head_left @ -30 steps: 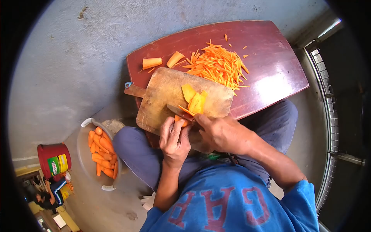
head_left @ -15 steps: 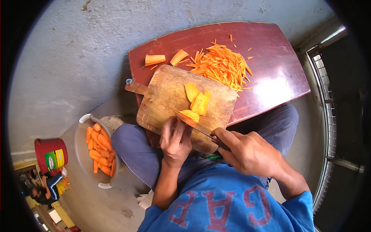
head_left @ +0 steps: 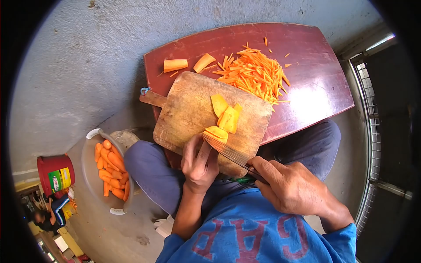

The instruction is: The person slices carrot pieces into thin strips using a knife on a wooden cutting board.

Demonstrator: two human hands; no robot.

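My right hand (head_left: 291, 186) is wrapped round the handle of a knife (head_left: 230, 154), whose blade slants up and left over the lower part of a wooden cutting board (head_left: 184, 109). The blade lies against orange slices (head_left: 216, 134) beside the fingertips of my left hand (head_left: 199, 164). Those fingers are bent and pressed near the blade's tip; what they grip is mostly hidden. Flat yellow-orange slices (head_left: 229, 119) lie on the board just above. Past the board is a heap of shredded carrot (head_left: 256, 74).
Two carrot chunks (head_left: 175, 65) lie on the red table (head_left: 302, 57). A tub (head_left: 90, 168) of carrots stands on the floor at left, near a red bucket (head_left: 42, 175). Another person (head_left: 56, 212) is at lower left. A metal grille (head_left: 370, 109) runs along the right.
My right hand has moved right and down with the knife, drawing the blade back from the board's middle. The slices by my left fingers now lie flat together. The view has shifted slightly.
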